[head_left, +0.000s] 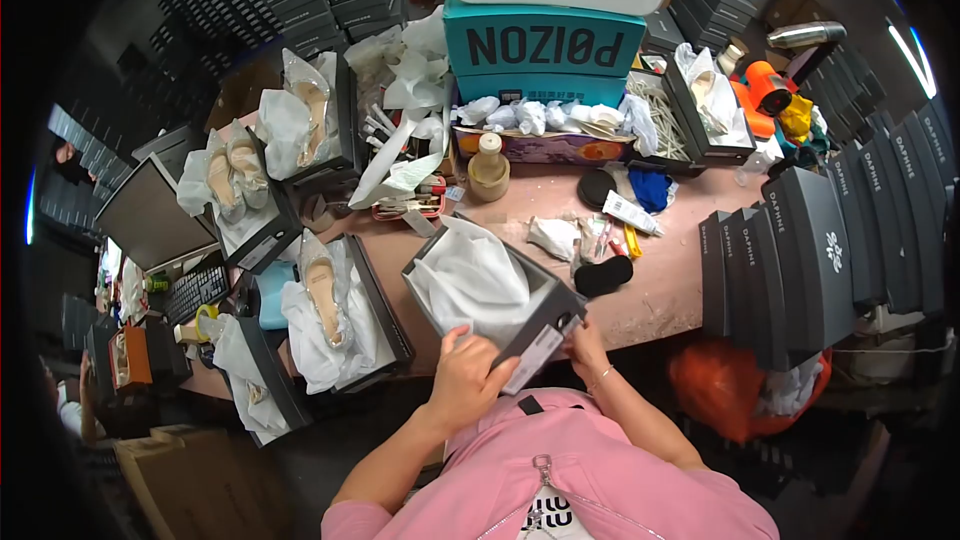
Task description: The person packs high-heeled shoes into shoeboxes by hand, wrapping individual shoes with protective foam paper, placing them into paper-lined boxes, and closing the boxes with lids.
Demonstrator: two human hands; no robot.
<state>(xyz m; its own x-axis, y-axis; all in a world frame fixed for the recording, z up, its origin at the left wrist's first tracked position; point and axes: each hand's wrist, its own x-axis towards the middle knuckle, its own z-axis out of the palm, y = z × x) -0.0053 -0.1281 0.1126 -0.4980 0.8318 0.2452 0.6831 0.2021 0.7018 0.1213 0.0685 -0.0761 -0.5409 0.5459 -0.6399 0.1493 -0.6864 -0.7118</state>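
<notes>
Right in front of me a grey shoe box sits tilted at the table's near edge. White tissue paper fills it, and whatever lies under the paper is hidden. My left hand is closed on the near wall of the box, fingers over the rim and thumb beside the white label. At the near right corner, my right hand grips the same box, its fingers partly hidden behind the corner. To the left, an open box holds a pale clear-sided shoe on tissue.
More open shoe boxes stand left. A glue bottle, a black brush-like pad and a white tube lie beyond the box. Stacked grey boxes line the right. A teal carton stands behind. An orange bag hangs below.
</notes>
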